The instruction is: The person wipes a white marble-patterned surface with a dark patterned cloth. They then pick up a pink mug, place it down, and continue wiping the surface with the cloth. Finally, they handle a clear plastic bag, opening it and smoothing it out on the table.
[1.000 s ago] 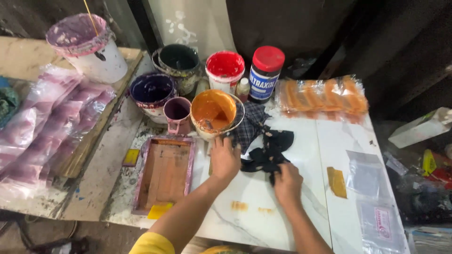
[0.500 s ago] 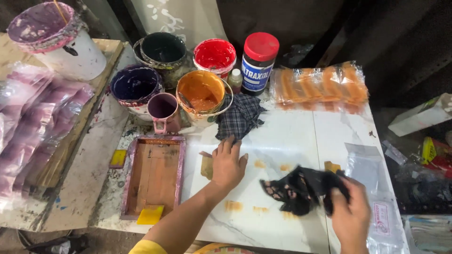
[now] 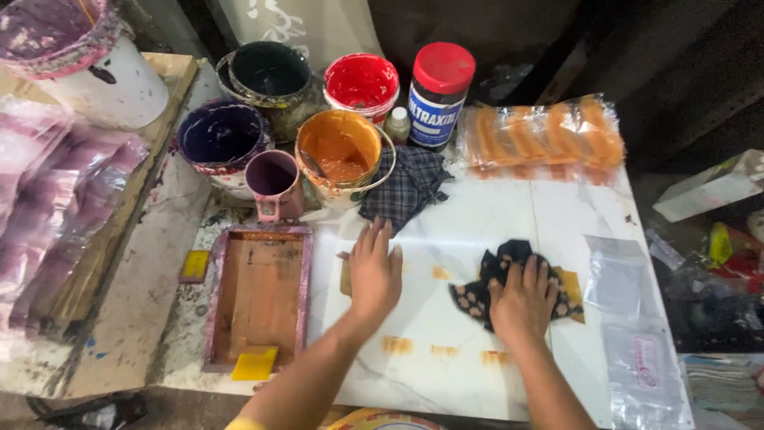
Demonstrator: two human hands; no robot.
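Head camera, looking down at a white marble-patterned table (image 3: 477, 223) smeared with orange stains.

The right hand (image 3: 521, 301) lies palm down, fingers slightly apart, pressing on a dark cloth (image 3: 497, 275). The cloth is black with small pale dots, crumpled into an uneven bunch, its edges sticking out to the left of the hand and above it. It sits right of the table's middle, partly over an orange-yellow smear (image 3: 571, 288). The hand covers the cloth's centre, so it is not possible to tell whether the fingers grip any fabric underneath.

The left hand (image 3: 375, 271) rests flat on the table to the left of the cloth, apart from it, fingers straight and close together, holding nothing. Just beside it to the left is a shallow wooden-framed tray (image 3: 259, 299) with a pink-stained rim.

Behind the hands stands a cluster of paint pots: an orange paint bucket (image 3: 338, 151), a red paint pot (image 3: 360, 82), a purple mug (image 3: 273, 183) and a red-lidded jar (image 3: 438, 94). A checked grey rag (image 3: 406, 185) lies beside the orange bucket. A clear packet of orange pieces (image 3: 541, 135) lies at the table's far right.
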